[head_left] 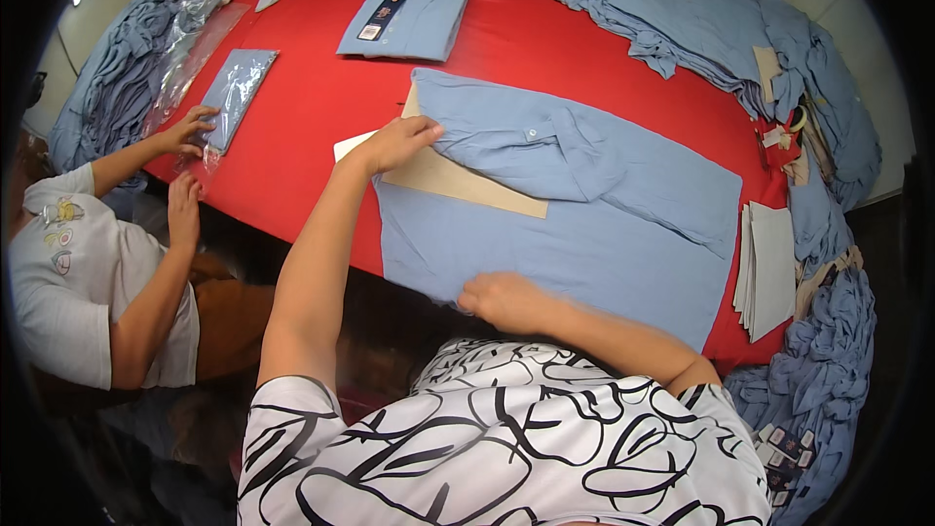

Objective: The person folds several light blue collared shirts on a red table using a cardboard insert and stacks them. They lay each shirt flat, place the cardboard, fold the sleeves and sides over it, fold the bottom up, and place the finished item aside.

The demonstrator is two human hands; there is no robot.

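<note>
A light blue shirt (643,170) lies spread on the red table before me, one sleeve (575,151) folded back across it. A tan cardboard sheet (467,187) rests on the shirt, partly under the folded cloth. My left hand (401,143) lies over the folded cloth and the cardboard at the shirt's left end, fingers stretched out and pressing down. At the near edge of the shirt, my right hand (511,302) is closed with its fingers curled on the cloth. Its fingertips are partly hidden. A white piece (353,144) sticks out beside my left wrist.
A folded blue shirt with a dark tag (414,15) lies farther back. On the left, a co-worker's hands (185,136) are at a bagged shirt (239,88). Blue garments (672,29) are heaped at the far right. White sheets (766,268) are stacked at the right edge.
</note>
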